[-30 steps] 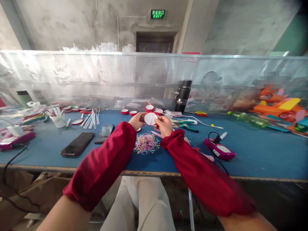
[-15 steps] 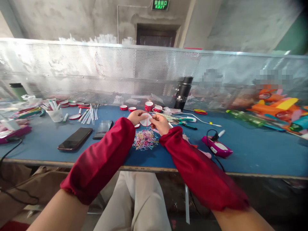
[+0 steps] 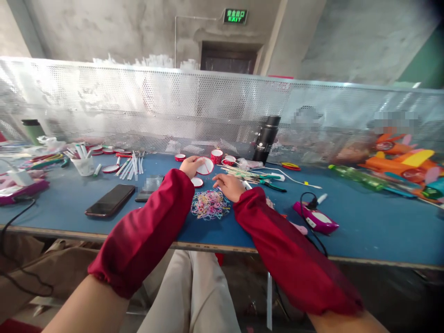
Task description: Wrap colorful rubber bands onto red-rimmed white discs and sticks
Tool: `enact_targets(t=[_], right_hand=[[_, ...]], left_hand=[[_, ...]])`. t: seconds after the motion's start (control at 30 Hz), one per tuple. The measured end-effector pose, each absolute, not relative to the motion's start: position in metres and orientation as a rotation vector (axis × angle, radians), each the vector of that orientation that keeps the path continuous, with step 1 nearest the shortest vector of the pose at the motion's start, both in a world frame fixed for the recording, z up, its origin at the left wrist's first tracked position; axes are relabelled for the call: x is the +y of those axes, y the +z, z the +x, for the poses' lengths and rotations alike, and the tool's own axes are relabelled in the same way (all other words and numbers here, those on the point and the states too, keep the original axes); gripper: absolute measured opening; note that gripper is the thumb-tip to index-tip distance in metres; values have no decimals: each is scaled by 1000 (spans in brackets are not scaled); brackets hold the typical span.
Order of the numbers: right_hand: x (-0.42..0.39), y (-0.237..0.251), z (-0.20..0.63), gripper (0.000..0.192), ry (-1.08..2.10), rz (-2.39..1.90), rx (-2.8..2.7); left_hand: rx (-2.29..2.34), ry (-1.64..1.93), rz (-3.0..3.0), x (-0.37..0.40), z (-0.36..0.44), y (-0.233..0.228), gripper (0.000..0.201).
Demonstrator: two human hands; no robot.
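My left hand (image 3: 190,166) pinches a white round disc with a red rim (image 3: 206,166), held tilted above the table; a thin line crosses its face. My right hand (image 3: 230,186) hovers to the right of the disc, apart from it, with loosely bent fingers and nothing visible in them. Just below lies a pile of small multicoloured rubber bands (image 3: 210,204). A second white disc with a red rim (image 3: 197,182) rests on the table between the pile and my left hand. Small red drums with white tops (image 3: 217,156) stand behind.
A black phone (image 3: 110,200) lies left on the blue table (image 3: 367,222). Right of my hands are green-handled pliers (image 3: 274,184), thin sticks, a black bottle (image 3: 266,139) and a purple device (image 3: 316,217) with a cable. A perforated metal panel (image 3: 145,101) closes the back.
My right hand has let go of the disc and moved slightly right and down. My left hand keeps the disc. The camera view has shifted slightly.
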State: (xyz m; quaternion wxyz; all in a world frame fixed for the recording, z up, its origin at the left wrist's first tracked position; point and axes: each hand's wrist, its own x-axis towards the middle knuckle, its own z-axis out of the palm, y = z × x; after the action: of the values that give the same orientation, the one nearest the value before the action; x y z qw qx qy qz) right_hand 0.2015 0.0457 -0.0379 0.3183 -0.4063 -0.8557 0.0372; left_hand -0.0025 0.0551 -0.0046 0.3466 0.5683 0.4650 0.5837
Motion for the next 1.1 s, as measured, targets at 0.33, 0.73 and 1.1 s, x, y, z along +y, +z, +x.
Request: enact_targets(t=[0.33, 0.73, 1.1], right_hand=[[39, -30, 198, 26, 246, -944, -2006], [36, -35, 187, 19, 738, -854, -1747], [31, -31, 186, 14, 778, -889, -1718]], left_hand=[[991, 1337, 1419, 55, 6, -10, 20], [928, 1315, 1757, 46, 8, -8, 20], [894, 1382, 1816, 46, 8, -7, 17]])
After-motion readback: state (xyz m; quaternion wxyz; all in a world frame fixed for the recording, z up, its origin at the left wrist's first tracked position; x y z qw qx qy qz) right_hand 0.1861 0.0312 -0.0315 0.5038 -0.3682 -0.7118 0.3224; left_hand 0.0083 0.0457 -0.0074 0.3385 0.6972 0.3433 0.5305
